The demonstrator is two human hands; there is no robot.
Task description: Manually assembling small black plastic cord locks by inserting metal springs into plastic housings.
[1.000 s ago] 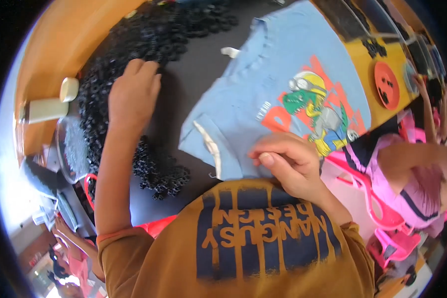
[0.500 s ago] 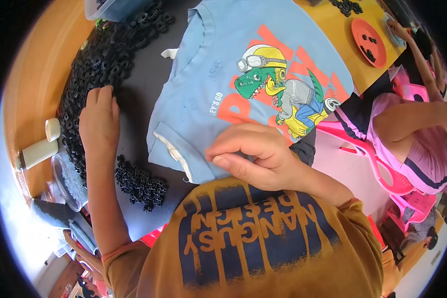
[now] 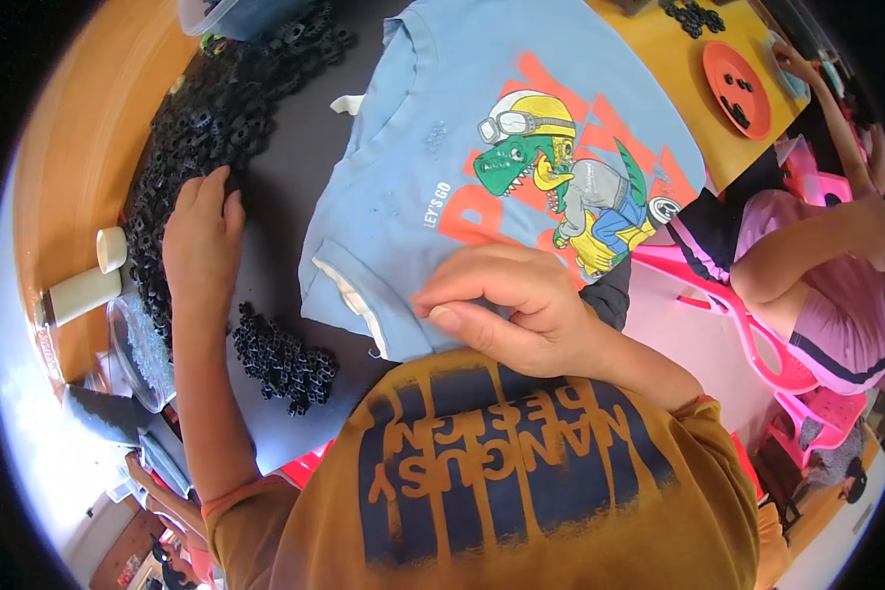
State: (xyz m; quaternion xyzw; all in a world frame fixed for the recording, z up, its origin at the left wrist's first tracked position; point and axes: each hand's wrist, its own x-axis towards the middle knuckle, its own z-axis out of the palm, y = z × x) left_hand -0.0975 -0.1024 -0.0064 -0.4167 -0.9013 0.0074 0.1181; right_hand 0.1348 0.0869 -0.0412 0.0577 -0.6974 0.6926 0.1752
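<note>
My left hand (image 3: 203, 236) reaches to the inner edge of a long heap of small black plastic pieces (image 3: 192, 143). Its fingers are a little apart and slightly bent, the tips touching or just over the pieces; I see nothing held. My right hand (image 3: 506, 310) is over the lower edge of a light blue T-shirt (image 3: 383, 187) with a cartoon dinosaur print, close to my body. Its thumb and forefinger come together in a pinch, and whatever lies between them is hidden. A smaller cluster of black pieces (image 3: 283, 364) lies right of my left forearm.
A clear plastic tub (image 3: 241, 15) stands beyond the heap. White cylinders (image 3: 84, 295) and a clear round container (image 3: 140, 354) are at the left. At the far right, an orange plate (image 3: 736, 88) holds a few black pieces, near a co-worker's arm (image 3: 836, 113) and pink chairs (image 3: 757, 320).
The whole view has shifted slightly. My left hand's fingers have opened a little at the heap's edge. My right hand keeps its pinch in the same place.
</note>
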